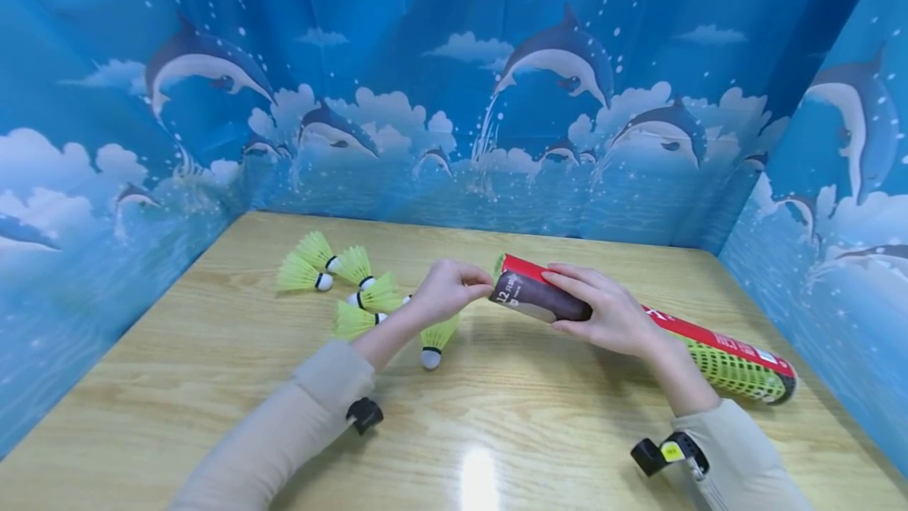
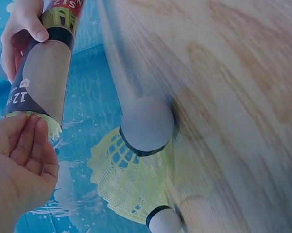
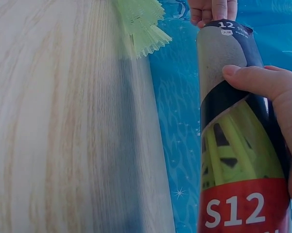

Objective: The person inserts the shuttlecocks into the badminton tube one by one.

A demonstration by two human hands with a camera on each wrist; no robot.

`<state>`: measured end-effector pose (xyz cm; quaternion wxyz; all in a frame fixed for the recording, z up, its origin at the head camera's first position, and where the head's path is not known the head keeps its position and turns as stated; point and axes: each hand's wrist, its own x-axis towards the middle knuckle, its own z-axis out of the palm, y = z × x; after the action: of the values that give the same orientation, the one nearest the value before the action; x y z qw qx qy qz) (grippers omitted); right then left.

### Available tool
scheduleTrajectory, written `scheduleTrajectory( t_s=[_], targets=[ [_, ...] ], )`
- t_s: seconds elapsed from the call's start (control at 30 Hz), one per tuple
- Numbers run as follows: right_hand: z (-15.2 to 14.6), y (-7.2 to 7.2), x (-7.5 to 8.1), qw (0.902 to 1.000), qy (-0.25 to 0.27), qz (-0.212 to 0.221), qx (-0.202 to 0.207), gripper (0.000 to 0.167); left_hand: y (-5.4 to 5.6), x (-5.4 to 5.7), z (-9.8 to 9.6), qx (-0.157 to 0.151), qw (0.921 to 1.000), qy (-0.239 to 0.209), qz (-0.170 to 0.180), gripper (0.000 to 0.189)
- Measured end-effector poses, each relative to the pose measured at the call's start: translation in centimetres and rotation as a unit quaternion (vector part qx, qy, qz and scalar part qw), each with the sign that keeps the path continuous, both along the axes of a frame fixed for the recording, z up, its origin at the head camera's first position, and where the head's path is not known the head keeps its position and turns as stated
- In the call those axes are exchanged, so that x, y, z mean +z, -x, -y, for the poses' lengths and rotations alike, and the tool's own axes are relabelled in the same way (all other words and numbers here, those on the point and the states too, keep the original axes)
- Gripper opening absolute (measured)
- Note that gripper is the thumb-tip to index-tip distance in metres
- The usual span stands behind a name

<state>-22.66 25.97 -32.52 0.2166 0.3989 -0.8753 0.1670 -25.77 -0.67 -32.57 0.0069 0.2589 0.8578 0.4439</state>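
Note:
My right hand (image 1: 612, 314) grips a long shuttlecock tube (image 1: 535, 296), with the thumb on one side and fingers over the top. The tube is printed red, black and yellow-green, and its mouth tilts up toward the left. At that mouth my left hand (image 1: 448, 290) pinches the frilled skirt edge of a yellow-green shuttlecock (image 2: 52, 127); the rest of that shuttlecock is hidden inside the tube. Close below the left hand, another shuttlecock (image 1: 434, 341) rests on the table with its white cork toward me. In the right wrist view the tube (image 3: 233, 145) reads S12.
Left of my left hand lie several loose yellow shuttlecocks (image 1: 301, 273) with white corks. They rest on a light wood table (image 1: 213, 369). Blue dolphin-print curtains (image 1: 426, 101) enclose its back and sides. Each sleeve carries a small black wrist camera (image 1: 365, 415).

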Motion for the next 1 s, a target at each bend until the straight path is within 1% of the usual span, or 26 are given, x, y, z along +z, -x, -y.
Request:
scheduleTrajectory(
  t_s=[0.17,0.33,0.43,0.57,0.77,0.9,1.0],
  targets=[
    [-0.1,0.0,0.0,1.0,-0.003,-0.001,0.0,0.075,0.0,0.0,0.0,-0.009,0.9999,0.009,0.007,0.015],
    [-0.2,-0.1,0.0,1.0,-0.007,0.003,0.005,0.074,-0.1,0.2,0.2,-0.041,0.9991,0.014,0.001,0.016],
    [-0.2,0.0,-0.1,0.9999,-0.01,0.002,0.007,0.075,-0.1,0.2,0.6,-0.066,0.9977,0.017,-0.008,0.018],
    [-0.1,-0.1,-0.2,0.9999,-0.01,-0.001,0.009,0.077,-0.2,0.4,1.3,-0.077,0.9967,0.028,0.0,0.021],
    [-0.1,-0.1,0.0,0.9999,-0.007,0.0,0.009,0.073,-0.3,1.2,3.1,-0.05,0.9975,0.029,0.04,0.025],
    [-0.1,-0.1,0.0,0.9999,-0.008,0.002,0.008,0.071,-0.3,1.6,4.7,-0.031,0.9983,0.028,0.04,0.024],
    [-0.1,-0.1,0.0,0.9999,-0.008,0.003,0.008,0.073,-0.3,1.7,5.8,-0.024,0.9986,0.021,0.041,0.026]
  ],
)
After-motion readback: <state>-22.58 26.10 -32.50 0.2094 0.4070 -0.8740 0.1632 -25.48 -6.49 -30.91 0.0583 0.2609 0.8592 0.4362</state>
